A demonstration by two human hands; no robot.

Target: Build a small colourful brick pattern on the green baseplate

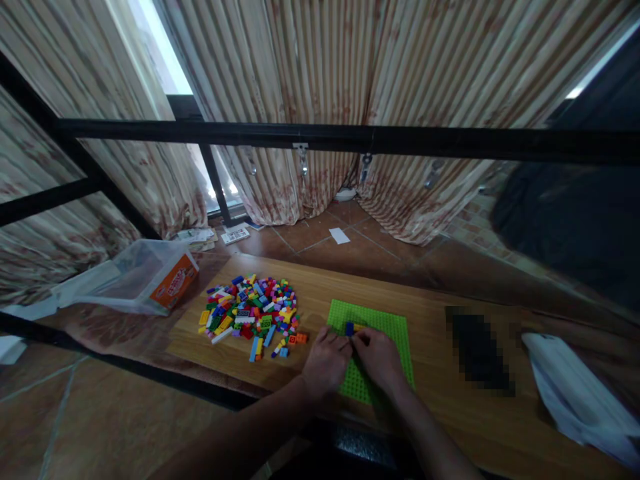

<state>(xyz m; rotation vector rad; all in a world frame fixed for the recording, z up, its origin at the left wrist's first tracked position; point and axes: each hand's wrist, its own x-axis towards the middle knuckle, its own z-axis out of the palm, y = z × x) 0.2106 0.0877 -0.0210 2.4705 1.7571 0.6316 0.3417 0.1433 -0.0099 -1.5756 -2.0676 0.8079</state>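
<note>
On the board in front of us, a blue brick and a yellow brick lie in a short row, its long axis running roughly side to side, toward the far left part of the green baseplate. The row sits just beyond our fingertips: the blue end lies ahead of the gap between our hands, while the yellow end runs toward our right hand, which is the nearer to it and partly hides it. Our right thumb and fingers come together at the yellow brick, though we cannot tell whether they grip it or only press beside it. Our left hand rests over the baseplate's left edge with its fingers curled toward the blue brick; whether they hold anything we cannot tell. The baseplate is a thin square of matte plastic, covered in fine round studs, and it lies skewed on the smooth, pale-grained wooden tabletop. To our left spreads a pile of bricks, glossy hard plastic in many colours, mostly small blocks and bars. Past it stands a translucent plastic box with an orange label. At our right lies a crumpled white plastic bag, and beyond everything hang pleated, striped fabric curtains.
</note>
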